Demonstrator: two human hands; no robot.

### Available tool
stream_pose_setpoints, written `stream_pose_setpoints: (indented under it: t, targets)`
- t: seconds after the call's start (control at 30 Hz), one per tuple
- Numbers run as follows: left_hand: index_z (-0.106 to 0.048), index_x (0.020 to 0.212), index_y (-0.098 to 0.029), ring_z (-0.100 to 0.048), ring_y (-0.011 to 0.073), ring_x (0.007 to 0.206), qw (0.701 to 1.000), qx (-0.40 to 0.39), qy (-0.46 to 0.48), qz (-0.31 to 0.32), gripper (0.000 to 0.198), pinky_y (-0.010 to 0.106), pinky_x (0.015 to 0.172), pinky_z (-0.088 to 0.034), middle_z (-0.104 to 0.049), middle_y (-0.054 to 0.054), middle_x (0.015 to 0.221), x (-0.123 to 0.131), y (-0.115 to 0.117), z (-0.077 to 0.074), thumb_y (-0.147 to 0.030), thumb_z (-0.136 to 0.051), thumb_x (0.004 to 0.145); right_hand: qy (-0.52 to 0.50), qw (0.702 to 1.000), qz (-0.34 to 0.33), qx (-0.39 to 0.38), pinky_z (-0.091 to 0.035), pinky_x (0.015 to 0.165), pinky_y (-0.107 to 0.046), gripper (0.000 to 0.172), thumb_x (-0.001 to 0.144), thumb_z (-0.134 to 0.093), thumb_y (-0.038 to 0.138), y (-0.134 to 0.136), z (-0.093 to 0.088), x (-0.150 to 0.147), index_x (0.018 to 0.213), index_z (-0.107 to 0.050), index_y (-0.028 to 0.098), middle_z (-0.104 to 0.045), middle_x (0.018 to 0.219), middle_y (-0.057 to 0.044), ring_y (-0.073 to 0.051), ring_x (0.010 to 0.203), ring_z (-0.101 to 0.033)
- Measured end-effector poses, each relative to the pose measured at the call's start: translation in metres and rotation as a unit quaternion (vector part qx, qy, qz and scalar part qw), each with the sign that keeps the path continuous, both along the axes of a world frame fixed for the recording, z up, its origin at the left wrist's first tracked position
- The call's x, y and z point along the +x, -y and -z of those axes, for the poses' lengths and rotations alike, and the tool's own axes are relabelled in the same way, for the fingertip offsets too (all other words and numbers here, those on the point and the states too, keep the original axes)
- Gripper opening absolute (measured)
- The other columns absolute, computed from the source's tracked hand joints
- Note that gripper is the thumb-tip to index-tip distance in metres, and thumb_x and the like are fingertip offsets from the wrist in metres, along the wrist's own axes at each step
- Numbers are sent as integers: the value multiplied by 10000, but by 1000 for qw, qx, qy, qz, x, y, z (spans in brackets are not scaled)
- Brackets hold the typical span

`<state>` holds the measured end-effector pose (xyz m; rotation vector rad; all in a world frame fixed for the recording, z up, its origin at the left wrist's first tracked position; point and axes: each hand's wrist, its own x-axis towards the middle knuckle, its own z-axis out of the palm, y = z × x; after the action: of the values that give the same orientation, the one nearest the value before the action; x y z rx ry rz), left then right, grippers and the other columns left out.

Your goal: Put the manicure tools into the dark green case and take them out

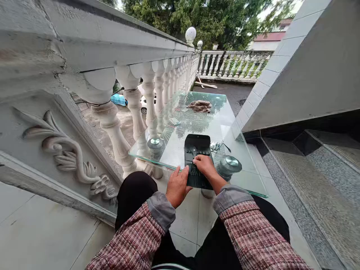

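Note:
An unfolded black case (197, 141) with rows of slots lies over the near edge of the glass table (225, 112). My left hand (177, 185) grips its lower left side, thumb on top and fingers partly hidden underneath. Over the middle of the case, my right hand (206, 167) is closed in a pinch. A thin, shiny metal tool shows at those fingertips, too small to name exactly. Just right of the case, several small metal tools (216, 146), some with scissor-like loops, rest on the glass beside a dark-handled one (226, 147).
A crumpled brown cloth (200, 106) and a small pale packet (174, 121) lie farther back on the table. Round metal-capped supports (231, 161) hold the glass. A white balustrade (152, 101) runs along the left; stone steps (317, 180) rise on the right.

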<state>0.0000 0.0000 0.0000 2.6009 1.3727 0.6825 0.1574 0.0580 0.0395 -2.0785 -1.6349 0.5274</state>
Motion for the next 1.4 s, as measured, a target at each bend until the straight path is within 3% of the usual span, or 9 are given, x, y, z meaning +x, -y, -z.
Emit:
stream_pose_setpoints:
  t: [0.43, 0.73, 0.93, 1.23, 1.4]
  targets:
    - [-284, 1364, -162, -373, 327, 1279, 1000, 2, -1, -7, 860, 457, 1012, -377, -514, 117, 1297, 0, 1, -1, -226, -784, 667, 25, 998, -42, -26, -299, 549, -228, 123, 674, -560, 214, 2, -3, -5, 588, -643, 187, -628, 637, -23, -138, 645, -550]
    - [-280, 1370, -165, -369, 325, 1284, 1000, 0, 2, -6, 860, 459, 1011, -383, -520, 120, 1292, -1, 1, -2, -229, -780, 673, 6, 999, -52, -10, -362, 609, -218, 132, 706, -565, 242, 4, 0, 0, 685, -690, 202, -682, 757, -14, -143, 730, -594]
    - [-290, 1364, -142, -367, 335, 1281, 1000, 2, 0, -2, 885, 454, 1020, -379, -508, 125, 1304, -2, 1, -2, -221, -801, 646, -4, 999, -38, -5, -374, 600, -225, 232, 768, -526, 337, -3, 1, -1, 742, -715, 203, -696, 786, -27, -152, 735, -608]
    - [-275, 1373, -164, -378, 337, 1274, 1000, 6, -2, -9, 886, 459, 1014, -379, -517, 113, 1296, -1, 1, -2, -230, -793, 658, 45, 998, -52, 7, -349, 618, -228, 193, 763, -521, 286, -2, -8, -6, 722, -697, 216, -676, 783, -19, -150, 762, -589]
    - [-268, 1375, -164, -378, 326, 1278, 1000, 7, -1, -8, 883, 455, 1011, -381, -526, 117, 1284, -1, 0, -1, -243, -788, 666, 92, 993, -70, 23, -342, 643, -241, 207, 796, -502, 299, 8, -13, -8, 776, -691, 216, -627, 896, -44, -156, 801, -564]
